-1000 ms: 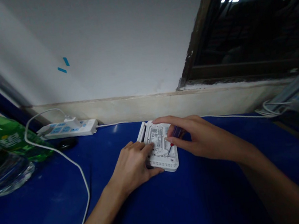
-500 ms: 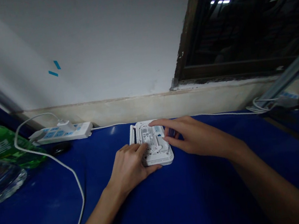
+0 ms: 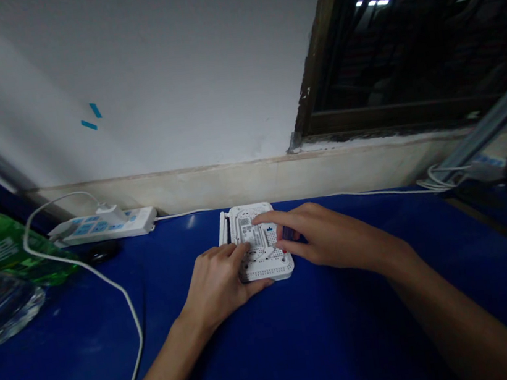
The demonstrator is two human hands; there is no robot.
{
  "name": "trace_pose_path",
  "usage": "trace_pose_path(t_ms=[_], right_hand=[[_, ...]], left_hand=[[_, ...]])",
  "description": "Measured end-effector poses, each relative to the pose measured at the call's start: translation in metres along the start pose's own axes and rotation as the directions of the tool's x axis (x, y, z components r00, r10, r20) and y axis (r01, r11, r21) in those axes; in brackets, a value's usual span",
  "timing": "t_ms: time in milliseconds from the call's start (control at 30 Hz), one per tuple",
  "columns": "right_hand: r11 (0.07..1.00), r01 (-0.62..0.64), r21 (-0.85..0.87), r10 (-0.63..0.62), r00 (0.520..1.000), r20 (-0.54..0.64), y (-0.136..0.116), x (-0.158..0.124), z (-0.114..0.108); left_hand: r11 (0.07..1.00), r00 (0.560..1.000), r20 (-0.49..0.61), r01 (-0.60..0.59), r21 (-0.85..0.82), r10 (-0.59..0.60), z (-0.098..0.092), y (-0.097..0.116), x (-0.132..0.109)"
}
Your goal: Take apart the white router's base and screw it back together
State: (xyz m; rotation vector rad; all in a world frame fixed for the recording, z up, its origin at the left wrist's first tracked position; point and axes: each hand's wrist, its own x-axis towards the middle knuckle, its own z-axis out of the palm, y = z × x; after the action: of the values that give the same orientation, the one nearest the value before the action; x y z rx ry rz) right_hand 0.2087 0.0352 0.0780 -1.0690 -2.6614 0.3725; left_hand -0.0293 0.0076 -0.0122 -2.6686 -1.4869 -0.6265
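One white perforated device (image 3: 265, 258) lies on the blue surface (image 3: 302, 345), partly beneath the left hand (image 3: 215, 276), whose thumb and fingers grasp its near-left corner. The right hand (image 3: 317, 231) pinches a purple-handled tool (image 3: 289, 234) over the device's right side, its tip indistinct. Well left of the fingers lies a power strip (image 3: 145, 221).

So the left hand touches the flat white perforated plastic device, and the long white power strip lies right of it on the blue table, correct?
Not quite: the head view shows the long white power strip lying left of the flat white perforated plastic device on the blue table. The left hand does touch that device.
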Motion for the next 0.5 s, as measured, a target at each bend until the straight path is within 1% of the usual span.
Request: trace_pose_path(t_ms=[133,333,433,500], right_hand=[[1.0,-0.008,-0.01,0.008,1.0,-0.002,-0.002,-0.001,0.0],[0.998,0.04,0.043,-0.039,0.999,-0.009,-0.009,-0.01,-0.004],[0.999,0.03,0.04,-0.028,0.999,-0.046,-0.01,-0.012,-0.003],[1.0,0.013,0.015,-0.012,0.999,-0.039,-0.01,-0.01,0.0]], left_hand=[[1.0,1.0,0.026,0.004,-0.031,-0.003,-0.003,-0.003,0.0],[0.999,0.999,0.031,0.009,-0.034,-0.008,-0.005,-0.003,0.0],[0.999,1.0,0.023,0.005,-0.033,-0.004,-0.004,-0.003,0.0],[0.999,1.0,0.027,0.011,-0.035,-0.01,-0.004,-0.003,0.0]])
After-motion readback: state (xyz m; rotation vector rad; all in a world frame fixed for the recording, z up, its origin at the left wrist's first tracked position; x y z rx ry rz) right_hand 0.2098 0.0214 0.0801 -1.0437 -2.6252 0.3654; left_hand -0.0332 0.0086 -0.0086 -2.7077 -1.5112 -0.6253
